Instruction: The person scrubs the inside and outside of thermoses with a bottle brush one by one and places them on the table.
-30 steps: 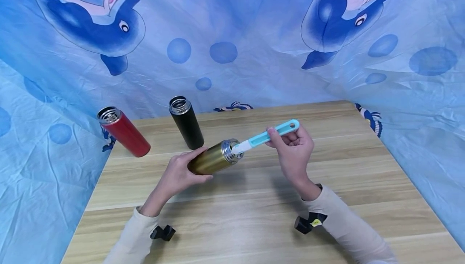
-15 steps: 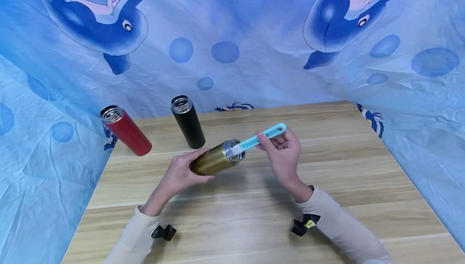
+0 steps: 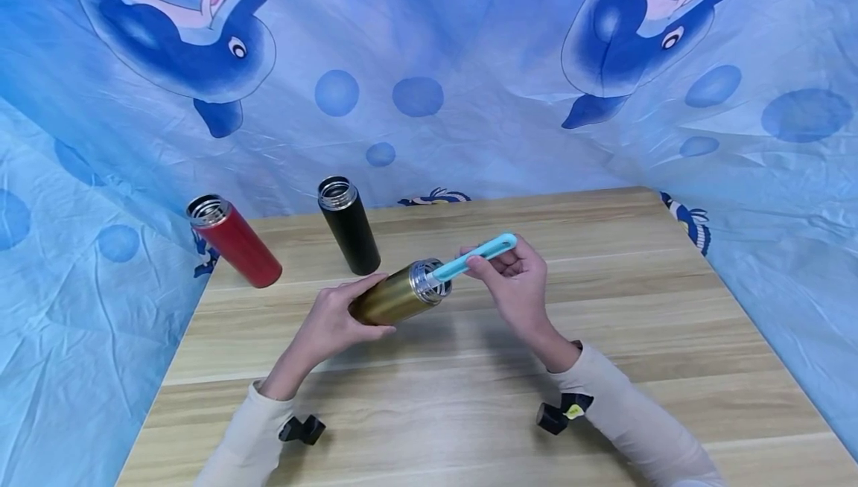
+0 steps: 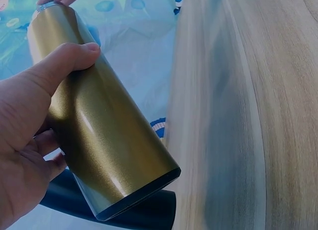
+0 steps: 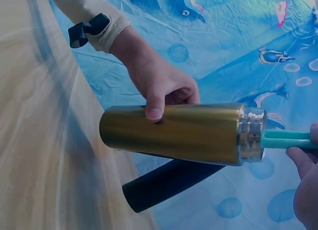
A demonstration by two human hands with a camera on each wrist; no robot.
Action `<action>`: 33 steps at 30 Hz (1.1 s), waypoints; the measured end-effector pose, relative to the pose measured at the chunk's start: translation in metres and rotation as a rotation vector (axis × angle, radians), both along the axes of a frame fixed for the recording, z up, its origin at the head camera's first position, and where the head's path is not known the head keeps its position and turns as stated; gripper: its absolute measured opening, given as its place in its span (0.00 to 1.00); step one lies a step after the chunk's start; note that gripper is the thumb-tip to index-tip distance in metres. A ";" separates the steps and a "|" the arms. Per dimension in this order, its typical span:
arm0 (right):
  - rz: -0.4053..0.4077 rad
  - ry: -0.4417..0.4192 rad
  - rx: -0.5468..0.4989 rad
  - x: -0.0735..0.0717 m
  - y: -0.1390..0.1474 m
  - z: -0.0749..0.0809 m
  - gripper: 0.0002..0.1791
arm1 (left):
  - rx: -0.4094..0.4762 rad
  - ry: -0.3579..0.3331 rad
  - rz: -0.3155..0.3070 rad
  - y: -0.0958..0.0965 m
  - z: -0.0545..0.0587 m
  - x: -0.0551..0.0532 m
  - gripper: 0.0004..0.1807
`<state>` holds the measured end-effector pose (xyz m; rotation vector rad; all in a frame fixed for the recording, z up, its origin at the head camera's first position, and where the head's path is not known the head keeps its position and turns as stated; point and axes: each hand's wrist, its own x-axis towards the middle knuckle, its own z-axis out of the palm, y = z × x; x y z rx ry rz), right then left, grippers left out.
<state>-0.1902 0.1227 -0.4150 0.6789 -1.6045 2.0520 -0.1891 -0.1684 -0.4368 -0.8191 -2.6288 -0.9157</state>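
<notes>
My left hand grips a gold vacuum flask round its body, thumb on one side and fingers on the other. The flask is held tilted above the table, its lidless steel mouth pointing right. Between thumb and fingers, my right hand pinches the turquoise handle of a long brush-like tool. Its white neck enters the mouth, and the end inside the flask is hidden. In the right wrist view the handle reaches right up to the steel neck.
A black flask without a lid stands upright just behind the gold one. Further left stands a red flask, also lidless. Around the wooden table hangs a blue curtain printed with dolphins.
My right hand has moved left toward the gold flask, and the tool has slid deeper into its mouth. Most of the white neck has gone inside. The left hand keeps its hold.
</notes>
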 end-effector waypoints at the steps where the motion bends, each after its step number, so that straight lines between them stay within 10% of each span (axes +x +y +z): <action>1: 0.004 0.010 0.008 0.000 0.002 0.000 0.10 | -0.003 -0.004 0.000 0.000 0.000 0.000 0.43; 33: -0.068 0.096 -0.129 0.004 0.031 0.024 0.09 | -0.021 -0.082 0.011 -0.002 0.004 0.001 0.41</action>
